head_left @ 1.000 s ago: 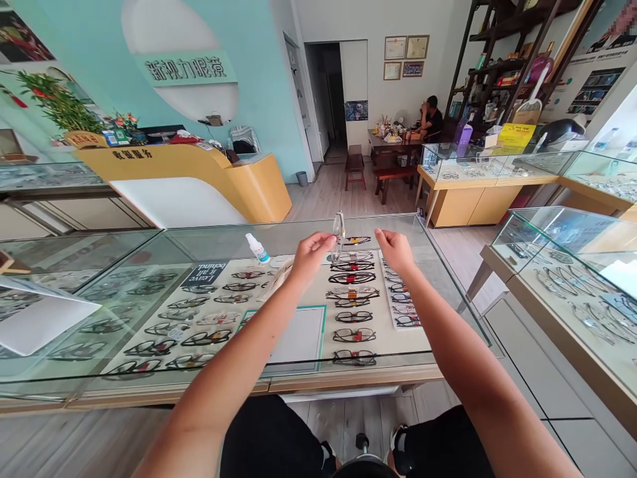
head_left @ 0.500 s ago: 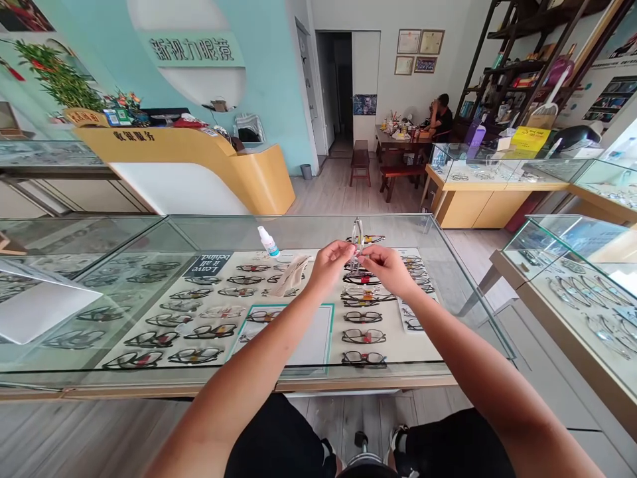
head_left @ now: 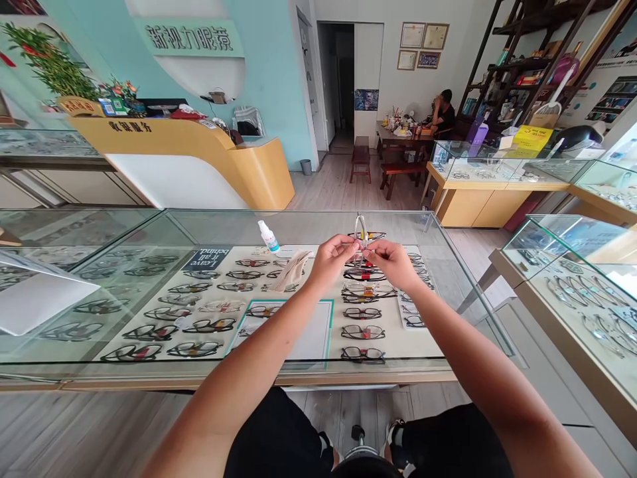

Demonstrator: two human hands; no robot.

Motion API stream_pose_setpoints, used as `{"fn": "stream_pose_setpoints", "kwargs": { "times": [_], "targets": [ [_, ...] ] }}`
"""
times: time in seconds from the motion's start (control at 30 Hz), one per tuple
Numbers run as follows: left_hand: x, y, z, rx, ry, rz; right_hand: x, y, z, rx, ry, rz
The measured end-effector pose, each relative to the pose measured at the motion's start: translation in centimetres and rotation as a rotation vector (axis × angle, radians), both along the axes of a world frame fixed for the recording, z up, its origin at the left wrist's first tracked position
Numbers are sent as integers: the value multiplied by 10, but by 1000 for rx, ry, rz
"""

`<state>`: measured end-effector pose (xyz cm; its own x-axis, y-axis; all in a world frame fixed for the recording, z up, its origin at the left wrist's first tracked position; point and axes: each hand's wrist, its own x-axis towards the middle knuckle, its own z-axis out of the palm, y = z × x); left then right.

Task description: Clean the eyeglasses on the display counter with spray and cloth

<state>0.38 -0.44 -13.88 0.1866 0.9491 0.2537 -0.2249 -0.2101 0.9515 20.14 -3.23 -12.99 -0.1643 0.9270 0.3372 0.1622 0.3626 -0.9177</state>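
A pair of clear-framed eyeglasses [head_left: 360,226] is held upright above the glass counter, between my two hands. My left hand [head_left: 334,257] pinches it from the left, thumb and fingers closed. From the right, my right hand [head_left: 391,260] grips it with its fingertips close to the left ones. My fingers hide part of the frame. To the left of my hands, a folded beige cloth [head_left: 291,271] lies on the glass top. A white spray bottle [head_left: 269,237] with a blue label stands farther back on the counter.
Rows of eyeglasses [head_left: 362,332] lie inside the glass display case [head_left: 298,372] under my arms. A white panel [head_left: 44,299] is at the left. Another glass case [head_left: 572,285] stands at the right. A person [head_left: 442,113] sits at a table in the back.
Both hands still hold the eyeglasses, which have shifted and turned slightly. The camera view has tilted a little, so the counter and bottle appear slightly higher.
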Motion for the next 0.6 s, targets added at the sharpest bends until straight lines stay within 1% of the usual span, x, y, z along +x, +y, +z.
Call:
{"fn": "stream_pose_setpoints", "kwargs": {
  "times": [0.1,0.17,0.23,0.33,0.43,0.6],
  "targets": [
    [-2,1,1,0,14,9,3,2,1,-14,12,-23],
    [-5,2,2,-8,24,18,6,4,2,-16,21,-67],
    [-8,4,3,-21,38,33,11,6,4,-21,26,-131],
    [-10,7,3,-38,68,41,19,8,6,-16,14,-281],
    [-10,10,-1,-45,96,32,26,8,9,45,9,-432],
    [-8,13,-6,-34,144,10,28,6,12,201,40,-508]
  ]
}}
